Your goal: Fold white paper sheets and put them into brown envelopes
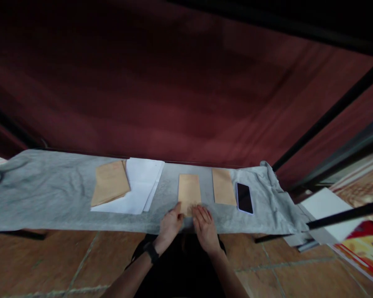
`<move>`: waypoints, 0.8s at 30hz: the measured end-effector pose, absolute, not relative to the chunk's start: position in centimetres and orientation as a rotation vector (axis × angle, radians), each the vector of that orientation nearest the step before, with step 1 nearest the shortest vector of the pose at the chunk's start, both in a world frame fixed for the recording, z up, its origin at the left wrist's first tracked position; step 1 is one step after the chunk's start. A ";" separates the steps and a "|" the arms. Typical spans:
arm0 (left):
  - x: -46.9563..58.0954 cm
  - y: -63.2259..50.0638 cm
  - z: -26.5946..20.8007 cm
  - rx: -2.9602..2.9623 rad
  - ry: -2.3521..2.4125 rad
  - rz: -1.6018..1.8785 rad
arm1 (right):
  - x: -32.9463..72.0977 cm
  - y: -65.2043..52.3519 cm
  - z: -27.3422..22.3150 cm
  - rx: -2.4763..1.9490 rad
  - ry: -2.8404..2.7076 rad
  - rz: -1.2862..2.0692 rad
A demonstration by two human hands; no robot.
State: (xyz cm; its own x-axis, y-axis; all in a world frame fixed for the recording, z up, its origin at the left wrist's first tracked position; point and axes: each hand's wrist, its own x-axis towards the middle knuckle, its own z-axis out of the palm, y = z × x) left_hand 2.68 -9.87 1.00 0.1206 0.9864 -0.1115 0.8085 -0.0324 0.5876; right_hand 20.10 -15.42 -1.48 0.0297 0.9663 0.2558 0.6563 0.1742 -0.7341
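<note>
A flat brown paper envelope [189, 188] lies upright in front of me at the middle of the cloth-covered table. My left hand [170, 223] grips its near left corner, thumb on top and the other fingers curled under or beside it. On the near right corner, my right hand [204, 225] has its fingers pressed together on the paper, with the thumb mostly hidden. The near edge of the envelope is partly covered by the fingers. A second brown envelope [224, 186] lies by itself just to the right.
Brown envelopes [111, 182] are stacked at the left, overlapping white paper sheets [139, 182]. A smartphone [244, 198] lies right of the single envelope. Grey cloth [56, 190] covers the narrow table. Black metal bars [329, 111] and a dark red sheet [174, 103] stand behind.
</note>
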 end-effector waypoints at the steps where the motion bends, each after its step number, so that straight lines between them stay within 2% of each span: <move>1: 2.8 -10.0 1.1 2.009 1.778 0.415 | 20.2 -15.6 -1.8 -1.570 -1.885 0.350; 4: 3.6 -9.4 0.9 2.288 1.725 0.483 | 20.4 -16.0 -2.9 -1.627 -2.144 0.016; 7: 5.2 -7.0 0.2 2.495 1.462 0.541 | 20.4 -16.1 -3.4 -1.646 -2.208 -0.113; 16: 8.7 1.8 -2.0 2.626 1.282 0.460 | 20.3 -16.1 -2.4 -1.636 -2.176 -0.101; 24: 9.4 3.9 -2.2 2.630 1.264 0.453 | 20.3 -16.0 -2.4 -1.656 -2.188 -0.074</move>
